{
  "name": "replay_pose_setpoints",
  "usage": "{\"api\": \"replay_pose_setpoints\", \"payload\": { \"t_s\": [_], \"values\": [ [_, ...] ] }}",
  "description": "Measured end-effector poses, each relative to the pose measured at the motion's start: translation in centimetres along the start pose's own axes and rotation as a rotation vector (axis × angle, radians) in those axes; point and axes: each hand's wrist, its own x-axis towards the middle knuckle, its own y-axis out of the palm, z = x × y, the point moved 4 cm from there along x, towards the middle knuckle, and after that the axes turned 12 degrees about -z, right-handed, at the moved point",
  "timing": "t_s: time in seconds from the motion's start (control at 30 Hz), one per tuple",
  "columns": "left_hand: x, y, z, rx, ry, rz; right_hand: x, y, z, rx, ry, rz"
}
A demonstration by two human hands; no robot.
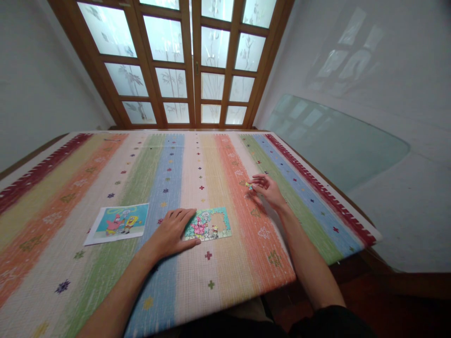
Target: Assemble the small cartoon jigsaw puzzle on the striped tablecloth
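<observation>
The left hand lies flat, fingers spread, on the left edge of the puzzle, pinning it to the desk. Right of the puzzle, the right hand has its grip pinched on 1 small piece. The puzzle is thin, flat card with a gap at its upper right; the cloth is ribbed and woven. A nudge could slide the puzzle and pop joints loose. The glossy picture lies left of the puzzle.

A single head-worn view looks forward and steeply down from close above the near edge of the desk. Both forearms enter from below; beyond the left hand and right hand, the lattice doors fill the top.
</observation>
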Motion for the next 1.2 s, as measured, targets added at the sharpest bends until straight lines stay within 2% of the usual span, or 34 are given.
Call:
{"api": "replay_pose_setpoints", "payload": {
  "t_s": [0.17,0.43,0.63,0.83,1.2],
  "values": [
    [0.0,0.0,0.0,0.010,-0.001,0.016,-1.1,2.1,0.8,0.032,0.001,0.089],
    [0.0,0.0,0.0,0.011,-0.004,0.014,-2.2,3.9,1.0,0.036,0.037,0.181],
    [0.0,-0.1,0.0,0.005,-0.008,0.012,-3.5,5.2,0.9,-0.083,0.001,0.370],
    [0.1,-0.1,-0.1,0.005,-0.003,0.006,-3.8,5.1,0.6,-0.243,-0.067,0.541],
    [0.0,-0.1,0.0,0.003,-0.012,0.009,-3.7,4.5,1.2,-0.467,-0.234,0.570]
  ]
}}
